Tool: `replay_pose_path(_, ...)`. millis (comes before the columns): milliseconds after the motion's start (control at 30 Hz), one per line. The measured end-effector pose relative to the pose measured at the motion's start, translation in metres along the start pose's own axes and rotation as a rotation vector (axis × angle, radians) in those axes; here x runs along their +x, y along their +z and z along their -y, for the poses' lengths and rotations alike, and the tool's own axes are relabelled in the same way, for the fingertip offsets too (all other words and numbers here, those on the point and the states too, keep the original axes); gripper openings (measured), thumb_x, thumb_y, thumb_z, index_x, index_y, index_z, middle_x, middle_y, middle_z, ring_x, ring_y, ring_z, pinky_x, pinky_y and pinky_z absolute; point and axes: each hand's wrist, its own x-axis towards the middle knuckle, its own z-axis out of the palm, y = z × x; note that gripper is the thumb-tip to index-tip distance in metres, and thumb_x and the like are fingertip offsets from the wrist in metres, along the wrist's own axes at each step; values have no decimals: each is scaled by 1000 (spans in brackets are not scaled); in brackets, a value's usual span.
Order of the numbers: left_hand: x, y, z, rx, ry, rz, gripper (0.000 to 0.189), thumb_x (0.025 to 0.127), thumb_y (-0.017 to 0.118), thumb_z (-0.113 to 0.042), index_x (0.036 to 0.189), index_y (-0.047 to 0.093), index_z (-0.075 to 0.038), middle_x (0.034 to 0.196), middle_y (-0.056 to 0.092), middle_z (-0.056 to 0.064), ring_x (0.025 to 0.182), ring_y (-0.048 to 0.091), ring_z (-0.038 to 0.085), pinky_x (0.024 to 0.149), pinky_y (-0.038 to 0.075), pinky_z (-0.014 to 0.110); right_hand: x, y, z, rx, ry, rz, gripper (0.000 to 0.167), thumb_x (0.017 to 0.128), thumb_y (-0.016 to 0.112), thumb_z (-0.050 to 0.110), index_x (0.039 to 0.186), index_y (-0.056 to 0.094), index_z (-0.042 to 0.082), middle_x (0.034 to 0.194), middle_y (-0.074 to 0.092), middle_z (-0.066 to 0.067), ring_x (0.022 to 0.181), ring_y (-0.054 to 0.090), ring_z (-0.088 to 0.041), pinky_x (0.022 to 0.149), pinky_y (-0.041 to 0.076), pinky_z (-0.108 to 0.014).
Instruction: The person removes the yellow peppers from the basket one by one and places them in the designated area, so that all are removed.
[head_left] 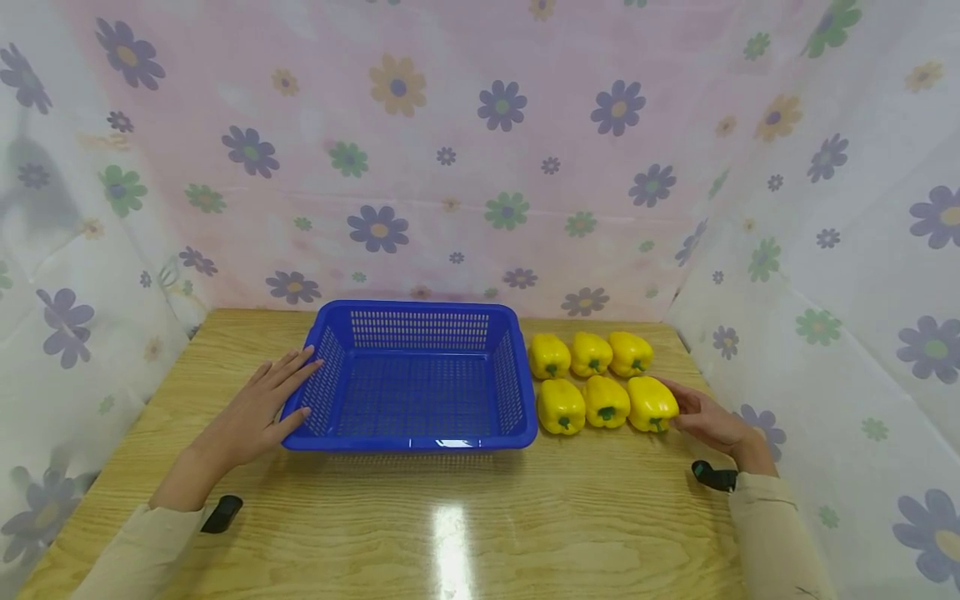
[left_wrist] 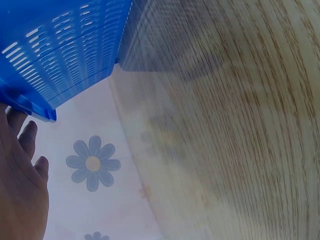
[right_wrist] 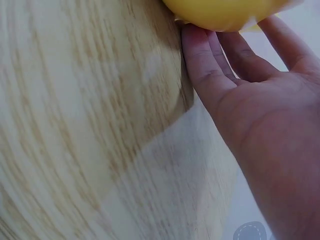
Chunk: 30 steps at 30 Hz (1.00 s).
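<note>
The yellow pepper [head_left: 652, 403] at the near right corner of six, close to the wooden table's [head_left: 465, 517] right edge, is touched by the right hand's [head_left: 708, 423] straight fingers, while the left hand [head_left: 258, 408] lies flat against the blue basket's [head_left: 417, 433] left wall.

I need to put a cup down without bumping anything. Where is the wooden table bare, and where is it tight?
The widest bare patch is the front strip of the wooden table, between the blue plastic basket and the near edge. Left of the left hand is also free. It is crowded on the right: six yellow bell peppers sit beside the basket, with the right hand touching one.
</note>
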Motion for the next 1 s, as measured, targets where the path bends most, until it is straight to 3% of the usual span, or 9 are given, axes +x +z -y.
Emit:
replay_pose_path(400, 2, 0, -1, 13, -5, 5, 66, 100, 62, -24, 158, 36, -6, 167, 26, 17, 152, 23, 44, 124, 12, 60, -4, 1, -1, -21, -25, -11, 76, 99, 44, -11, 163, 5, 1, 156, 37, 21, 138, 42, 5, 105, 45, -18)
replay_pose_path(767, 4, -1, 1, -17, -5, 3, 66, 99, 64, -24, 157, 38, -6, 166, 27, 18, 151, 23, 47, 126, 8, 58, -9, 5, 3, -68, -58, -34, 70, 102, 42, -7, 162, 5, -2, 157, 35, 20, 139, 40, 8, 104, 46, -17)
replay_pose_path(900, 4, 0, 5, -34, -12, 6, 67, 99, 64, -26, 157, 38, -7, 167, 26, 17, 154, 20, 43, 128, 3, 53, -12, 8, 8, -124, -37, -95, 69, 104, 45, -5, 161, 6, -5, 153, 37, 22, 133, 47, 7, 100, 49, -19)
replay_pose_path(1000, 5, 1, 7, -74, -16, -1, 67, 98, 66, -26, 156, 39, -7, 167, 27, 18, 154, 19, 45, 126, 8, 59, -15, 11, 15, -192, 11, -196, 65, 106, 47, 1, 160, 13, -7, 146, 43, 25, 126, 53, 8, 97, 51, -19)
